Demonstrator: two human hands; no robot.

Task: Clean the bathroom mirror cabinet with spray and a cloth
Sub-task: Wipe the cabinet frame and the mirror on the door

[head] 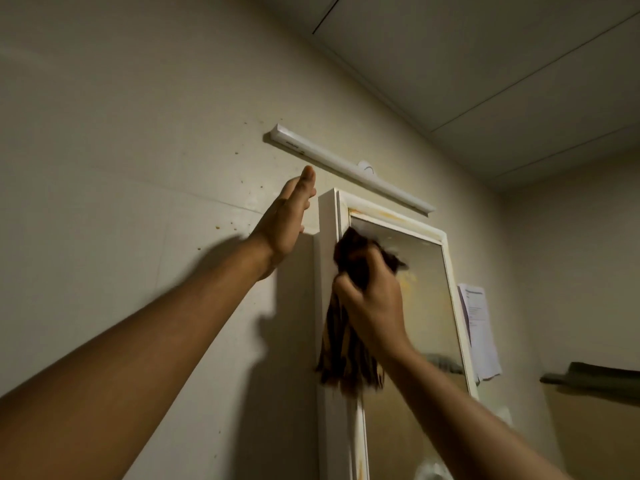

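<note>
On my feed the camera looks steeply up at the white mirror cabinet point(325, 230), which hangs on a pale wall point(138, 168) just under a long white light bar point(346, 168). I have the right hand point(372, 299) balled tight around a dark brown cloth point(346, 351). One bunch of the cloth sticks out above the knuckles and presses on the upper left corner of the mirror point(429, 306), while the rest hangs in a blurred tail below the wrist, over the door's left edge. The left hand point(284, 216) is flat, with fingers straight and together and nothing in it. It is raised beside the cabinet's top left corner with the palm turned toward the side panel, and I cannot tell whether it touches the panel. Orange-brown staining point(388, 214) runs along the top of the mirror frame, and yellowish smears cloud the glass beside the cloth. Small brown specks dot the wall left of the cabinet. The light bar carries a small dark marking near its left end, too fine for me to read. To the right of the cabinet a printed paper sheet point(479, 327) is fixed to the wall. It has a bold heading line and smaller text under it, all of it illegible at this angle. Further right a dull green towel point(595, 375) lies across a ledge.
</note>
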